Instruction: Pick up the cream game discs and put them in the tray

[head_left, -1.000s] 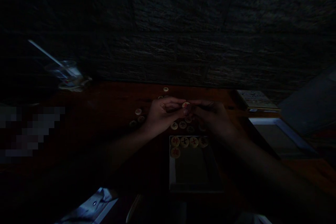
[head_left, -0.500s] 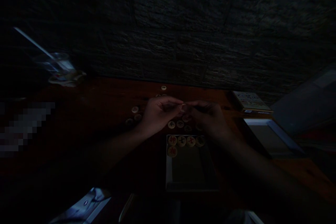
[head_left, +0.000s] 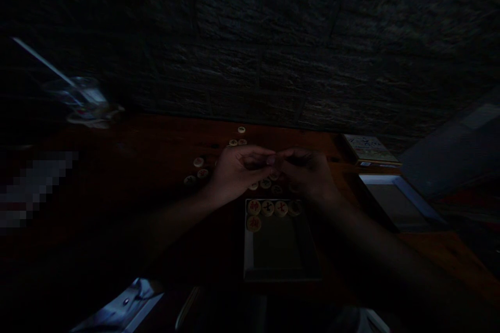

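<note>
The scene is very dark. My left hand (head_left: pixel 238 171) and my right hand (head_left: pixel 307 171) meet fingertip to fingertip above a wooden table (head_left: pixel 148 166). Both are pinched together on a small round game piece, which is barely visible between the fingers now. Just below the hands lies a shallow box tray (head_left: pixel 250 250) with several pale round pieces (head_left: pixel 267 208) marked in red, lined along its far edge. More loose pieces (head_left: pixel 199 162) lie scattered on the table left of and behind my hands.
A clear plastic cup with a straw (head_left: pixel 84 101) stands at the table's far left. A flat printed box (head_left: pixel 369 148) and a pale box lid (head_left: pixel 398 203) lie at the right. A dark stone wall rises behind the table. A pale object (head_left: pixel 121 309) shows at the bottom left.
The piece's face showed clearly between my fingertips a second ago; it is now turned or covered. The view has drifted slightly, and the hands stay together.
</note>
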Motion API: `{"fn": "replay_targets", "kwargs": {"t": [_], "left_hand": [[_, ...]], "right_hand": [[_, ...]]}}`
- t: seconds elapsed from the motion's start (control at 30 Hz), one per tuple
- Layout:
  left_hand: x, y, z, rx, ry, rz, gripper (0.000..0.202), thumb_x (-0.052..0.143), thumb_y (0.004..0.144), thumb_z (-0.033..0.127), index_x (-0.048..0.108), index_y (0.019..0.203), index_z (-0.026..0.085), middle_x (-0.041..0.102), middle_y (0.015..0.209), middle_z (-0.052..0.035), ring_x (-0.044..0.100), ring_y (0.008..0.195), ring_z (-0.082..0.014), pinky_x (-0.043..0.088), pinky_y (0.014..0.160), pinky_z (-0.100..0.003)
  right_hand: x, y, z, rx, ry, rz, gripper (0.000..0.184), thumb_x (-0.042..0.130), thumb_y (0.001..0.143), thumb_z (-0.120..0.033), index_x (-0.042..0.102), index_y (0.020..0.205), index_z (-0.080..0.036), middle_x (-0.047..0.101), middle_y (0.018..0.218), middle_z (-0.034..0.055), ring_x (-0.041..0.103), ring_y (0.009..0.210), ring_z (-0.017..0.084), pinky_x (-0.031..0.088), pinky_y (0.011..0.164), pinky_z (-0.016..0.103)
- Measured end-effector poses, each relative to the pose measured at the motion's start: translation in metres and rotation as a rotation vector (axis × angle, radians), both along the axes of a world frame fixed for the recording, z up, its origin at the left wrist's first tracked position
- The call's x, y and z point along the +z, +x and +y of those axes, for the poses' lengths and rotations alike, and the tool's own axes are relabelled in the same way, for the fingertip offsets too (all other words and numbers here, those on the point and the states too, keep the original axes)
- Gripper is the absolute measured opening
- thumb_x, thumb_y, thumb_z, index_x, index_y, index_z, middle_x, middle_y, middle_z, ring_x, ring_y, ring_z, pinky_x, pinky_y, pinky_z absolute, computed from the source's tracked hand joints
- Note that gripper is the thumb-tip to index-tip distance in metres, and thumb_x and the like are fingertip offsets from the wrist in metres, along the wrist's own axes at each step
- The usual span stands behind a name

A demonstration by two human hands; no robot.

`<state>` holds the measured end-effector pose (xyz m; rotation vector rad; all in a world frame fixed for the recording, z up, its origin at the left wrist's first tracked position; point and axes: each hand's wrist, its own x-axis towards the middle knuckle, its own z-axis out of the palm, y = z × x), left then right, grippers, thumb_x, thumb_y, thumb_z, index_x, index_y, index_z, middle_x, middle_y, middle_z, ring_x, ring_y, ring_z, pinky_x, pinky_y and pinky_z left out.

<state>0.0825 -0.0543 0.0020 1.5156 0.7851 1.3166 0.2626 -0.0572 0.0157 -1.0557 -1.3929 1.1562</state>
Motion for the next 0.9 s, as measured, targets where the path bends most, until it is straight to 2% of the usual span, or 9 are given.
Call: {"fn": "replay_targets", "kwargs": {"t": [0.13, 0.3, 0.5, 0.63, 0.9], "left_hand": [[0.0025, -0.001, 0.0015, 0.028, -0.051, -0.051, 0.024, 0.087, 0.075, 0.024, 0.082, 0.097, 0.019, 0.083, 0.096, -0.0076, 0.079, 0.086, -0.0214, 0.066, 0.081, -0.034], [0.0054, -0.0003, 0.0004, 0.031, -0.099, -0.098, 0.015, 0.084, 0.08, 0.027, 0.083, 0.093, 0.02, 0.083, 0.089, -0.0059, 0.079, 0.077, -0.0197, 0.067, 0.075, -0.033], [0.0049, -0.0013, 0.0005, 0.04, -0.006, -0.006, 0.026, 0.088, 0.074, 0.023, 0.082, 0.099, 0.016, 0.083, 0.1, -0.0095, 0.08, 0.089, -0.0231, 0.066, 0.083, -0.034], [0.0015, -0.0009, -0.0002, -0.004, -0.024, -0.009, 0.031, 0.088, 0.074, 0.02, 0.081, 0.104, 0.015, 0.083, 0.101, -0.0103, 0.08, 0.088, -0.0227, 0.065, 0.081, -0.032], [0.0019, -0.002, -0.0007, -0.052, -0.089, -0.073, 0.039, 0.092, 0.069, 0.019, 0.081, 0.106, 0.015, 0.083, 0.104, -0.0098, 0.08, 0.093, -0.0235, 0.065, 0.085, -0.033]], "right_hand": [[0.0049, 0.0, -0.0014, 0.028, 0.011, -0.001, 0.024, 0.084, 0.076, -0.042, 0.084, 0.086, -0.02, 0.075, 0.068, 0.0035, 0.065, 0.058, 0.014, 0.051, 0.057, 0.026], [0.0042, 0.0006, -0.0018, 0.027, -0.01, -0.01, 0.022, 0.085, 0.074, -0.035, 0.085, 0.092, -0.021, 0.075, 0.068, 0.0023, 0.065, 0.06, 0.015, 0.051, 0.057, 0.026], [0.001, 0.0017, 0.002, 0.033, 0.022, -0.007, 0.028, 0.089, 0.07, -0.04, 0.083, 0.088, -0.019, 0.075, 0.067, 0.0027, 0.065, 0.059, 0.016, 0.052, 0.057, 0.027], [0.0033, 0.0, 0.0007, 0.039, 0.001, 0.016, 0.032, 0.092, 0.068, -0.045, 0.081, 0.083, -0.017, 0.074, 0.067, 0.0032, 0.062, 0.056, 0.013, 0.049, 0.053, 0.025], [0.0055, 0.0001, -0.0013, 0.066, -0.063, 0.057, 0.034, 0.095, 0.066, -0.041, 0.08, 0.085, -0.017, 0.075, 0.067, 0.0019, 0.061, 0.052, 0.011, 0.048, 0.049, 0.022]]}}
